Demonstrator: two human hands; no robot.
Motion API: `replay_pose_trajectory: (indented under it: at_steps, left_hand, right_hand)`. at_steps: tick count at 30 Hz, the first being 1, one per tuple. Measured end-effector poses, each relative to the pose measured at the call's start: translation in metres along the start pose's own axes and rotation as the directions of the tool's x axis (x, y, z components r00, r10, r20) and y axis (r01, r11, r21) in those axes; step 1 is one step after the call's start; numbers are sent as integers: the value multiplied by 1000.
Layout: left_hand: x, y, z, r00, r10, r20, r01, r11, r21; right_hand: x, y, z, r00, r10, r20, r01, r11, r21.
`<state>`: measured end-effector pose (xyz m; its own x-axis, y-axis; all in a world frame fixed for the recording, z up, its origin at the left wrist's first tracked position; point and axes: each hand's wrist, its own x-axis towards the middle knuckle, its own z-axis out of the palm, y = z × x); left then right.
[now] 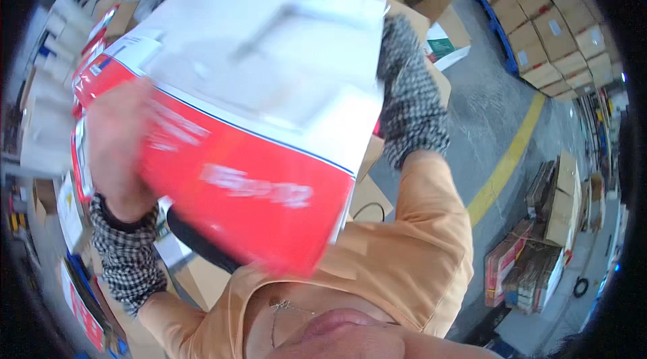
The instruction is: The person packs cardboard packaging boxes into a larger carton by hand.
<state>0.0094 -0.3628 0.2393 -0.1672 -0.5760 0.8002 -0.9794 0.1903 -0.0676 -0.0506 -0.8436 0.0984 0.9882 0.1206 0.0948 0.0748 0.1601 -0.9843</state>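
1. You stand on a grey concrete floor (485, 103) with a yellow painted line (505, 160) crossing it at your right.
2. Stacked brown cardboard cartons on a blue pallet (546, 29) fill the far right corner of the floor; flattened cardboard bundles (539, 251) lie nearer, at its right edge.
3. You hold a large red-and-white glossy cardboard box (249, 110) up before your chest, tilted and blurred, clear of the floor.
4. Your left hand (118, 150) presses flat on the box's red left side, grip spread.
5. Your right hand (397, 42), in a speckled knit glove, is at the box's right edge; you cannot tell its grip.
6. Checked cuffs and orange sleeves cover your forearms.
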Motion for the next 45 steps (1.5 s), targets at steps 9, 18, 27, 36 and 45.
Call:
replay_pose_trajectory:
  at_steps: [9,18,27,36,45]
  left_hand:
    - [13,-72,111,794,292,534,-116,934,-337]
    - [-62,-27,321,814,-94,573,148,988,-49]
    - [-68,-14,311,542,-454,708,677,735,-48]
    - [-79,-48,373,-311,-534,786,603,-750,-271]
    - [-83,-58,379,-309,-401,863,567,-806,-171]
  right_hand:
    - [-53,-14,26,871,343,-352,-419,893,-165]
    - [-56,27,-103,735,431,-523,-673,553,-491]
    - [-37,155,-76,261,-46,-964,-958,112,-265]
    - [-5,137,-104,307,219,-926,-951,116,-288]
    - [-11,117,-133,453,502,-737,-874,88,-477]
